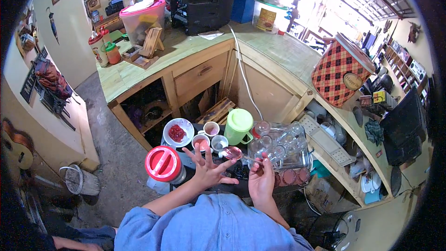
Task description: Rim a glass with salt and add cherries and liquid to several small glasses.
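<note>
My left hand (209, 171) is held out with its fingers spread wide and nothing in it. It hovers in front of the small cups. In my right hand (261, 180), fingers pinch the handle of a metal spoon (233, 153). Something dark red coats the spoon's bowl, which points left toward my left fingertips. Beyond my hands stand a white cup (211, 128), a cup with pinkish contents (200, 142) and another small cup (219, 144). A white bowl (178, 132) holding red stuff sits farther left. The pale green pitcher (239, 128) rises behind the spoon.
A clear jar with a red lid (163, 164) stands left of my left forearm. Right of the pitcher, a metal tray (304, 158) carries several glasses; round reddish-brown coasters or lids (291, 177) lie before it. A green-topped counter (186, 53) bends around. A bucket (80, 180) is on the floor.
</note>
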Tool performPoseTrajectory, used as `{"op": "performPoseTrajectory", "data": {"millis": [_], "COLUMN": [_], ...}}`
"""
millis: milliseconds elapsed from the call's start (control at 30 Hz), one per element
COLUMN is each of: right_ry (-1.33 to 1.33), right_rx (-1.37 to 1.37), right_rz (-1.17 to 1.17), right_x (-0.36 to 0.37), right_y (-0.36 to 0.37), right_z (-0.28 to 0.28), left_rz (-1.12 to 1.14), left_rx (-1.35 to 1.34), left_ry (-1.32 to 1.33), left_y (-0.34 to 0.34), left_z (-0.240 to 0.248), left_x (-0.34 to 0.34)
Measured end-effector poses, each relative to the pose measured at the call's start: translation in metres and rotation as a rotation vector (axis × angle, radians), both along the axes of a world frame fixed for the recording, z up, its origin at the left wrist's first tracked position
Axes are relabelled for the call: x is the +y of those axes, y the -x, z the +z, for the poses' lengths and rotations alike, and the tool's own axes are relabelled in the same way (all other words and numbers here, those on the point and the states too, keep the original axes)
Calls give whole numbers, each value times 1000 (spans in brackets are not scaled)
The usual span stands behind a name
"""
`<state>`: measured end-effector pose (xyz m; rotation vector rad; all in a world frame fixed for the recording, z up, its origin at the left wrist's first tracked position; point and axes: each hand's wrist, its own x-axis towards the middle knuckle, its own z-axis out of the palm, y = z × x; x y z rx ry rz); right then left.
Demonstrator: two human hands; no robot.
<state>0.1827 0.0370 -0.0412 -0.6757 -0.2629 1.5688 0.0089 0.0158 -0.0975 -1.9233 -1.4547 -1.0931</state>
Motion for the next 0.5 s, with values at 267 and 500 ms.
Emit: {"op": "performPoseTrajectory", "data": {"millis": [267, 500], "right_ry": [151, 270], "right_rx": [189, 159], "right_rz": [139, 441], "right_x": [20, 24], "right_y": [-12, -6], "right_z": [-15, -32], "left_rz": [-123, -347], "left_rx": [-35, -147], "left_ry": [22, 29], "left_y": [3, 7], "left_z": [10, 11], "left_x": [-2, -2]}}
